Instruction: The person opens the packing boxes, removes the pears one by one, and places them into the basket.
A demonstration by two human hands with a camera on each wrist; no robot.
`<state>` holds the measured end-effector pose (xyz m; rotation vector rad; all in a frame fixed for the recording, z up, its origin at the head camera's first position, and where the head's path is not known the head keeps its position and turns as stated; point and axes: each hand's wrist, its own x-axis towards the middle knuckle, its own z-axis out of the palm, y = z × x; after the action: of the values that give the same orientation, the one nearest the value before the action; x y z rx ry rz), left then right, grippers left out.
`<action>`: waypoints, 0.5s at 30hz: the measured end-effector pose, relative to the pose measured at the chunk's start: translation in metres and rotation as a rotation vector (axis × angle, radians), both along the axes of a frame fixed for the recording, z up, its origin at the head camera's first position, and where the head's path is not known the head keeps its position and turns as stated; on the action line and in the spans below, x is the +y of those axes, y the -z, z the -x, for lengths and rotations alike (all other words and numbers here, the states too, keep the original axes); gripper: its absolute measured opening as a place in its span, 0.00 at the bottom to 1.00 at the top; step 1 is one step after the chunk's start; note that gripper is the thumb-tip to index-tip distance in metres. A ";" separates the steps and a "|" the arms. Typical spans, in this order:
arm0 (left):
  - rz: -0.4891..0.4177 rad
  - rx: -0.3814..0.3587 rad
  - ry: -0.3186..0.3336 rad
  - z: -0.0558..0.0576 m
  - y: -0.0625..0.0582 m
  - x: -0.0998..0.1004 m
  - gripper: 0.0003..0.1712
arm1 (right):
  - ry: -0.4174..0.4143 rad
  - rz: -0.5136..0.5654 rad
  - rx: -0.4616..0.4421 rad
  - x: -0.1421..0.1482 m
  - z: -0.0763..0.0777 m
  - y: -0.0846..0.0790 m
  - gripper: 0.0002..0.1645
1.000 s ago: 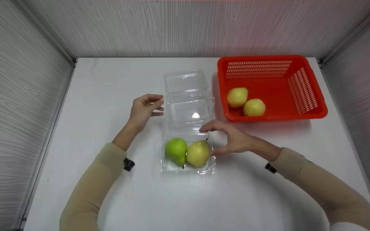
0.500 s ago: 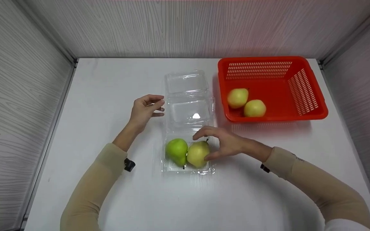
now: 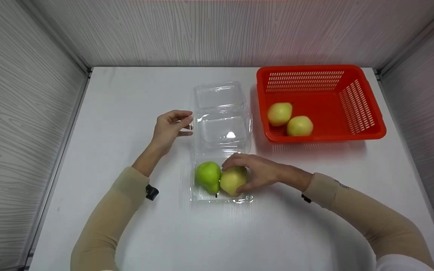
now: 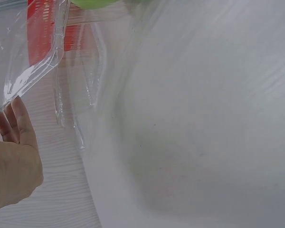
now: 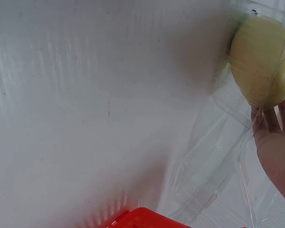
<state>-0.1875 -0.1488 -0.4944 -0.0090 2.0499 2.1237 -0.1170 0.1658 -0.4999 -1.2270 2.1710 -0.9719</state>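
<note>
A clear plastic clamshell box (image 3: pixel 222 130) lies unfolded on the table. In its near tray sit a green pear (image 3: pixel 207 176), stem toward me, and a yellow pear (image 3: pixel 232 182) beside it. My right hand (image 3: pixel 256 169) curves its fingers and thumb round the yellow pear from the right; in the right wrist view this pear (image 5: pixel 259 61) shows through the plastic wall. At the box's left edge, my left hand (image 3: pixel 168 130) pinches the clear rim between thumb and fingers. The left wrist view shows these fingertips (image 4: pixel 20 107) at the rim.
A red slotted basket (image 3: pixel 326 138) stands at the back right, close to the box. Two yellow pears, one (image 3: pixel 279 114) behind the other (image 3: pixel 300 126), lie in its left near corner. Grey wood-grain walls (image 3: pixel 217 34) enclose the table at the back and sides.
My right hand has moved left and slightly down, from beside the yellow pear to round it, its fingers closing in. The left hand has stayed at the box's edge.
</note>
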 end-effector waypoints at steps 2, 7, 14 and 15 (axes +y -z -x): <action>-0.001 0.002 0.000 0.000 0.000 0.000 0.22 | -0.020 -0.033 0.024 -0.002 0.000 0.000 0.36; 0.003 0.002 -0.006 -0.001 -0.001 0.000 0.20 | -0.066 -0.141 0.105 -0.005 -0.002 0.000 0.36; 0.009 0.008 -0.008 -0.001 0.000 0.000 0.19 | -0.086 -0.175 0.131 -0.007 -0.002 -0.001 0.35; 0.010 0.008 -0.009 -0.001 0.000 0.000 0.18 | -0.085 -0.167 0.130 -0.007 -0.002 0.000 0.35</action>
<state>-0.1861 -0.1491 -0.4946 -0.0107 2.0686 2.1222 -0.1146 0.1587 -0.4996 -1.3219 2.2274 -0.6783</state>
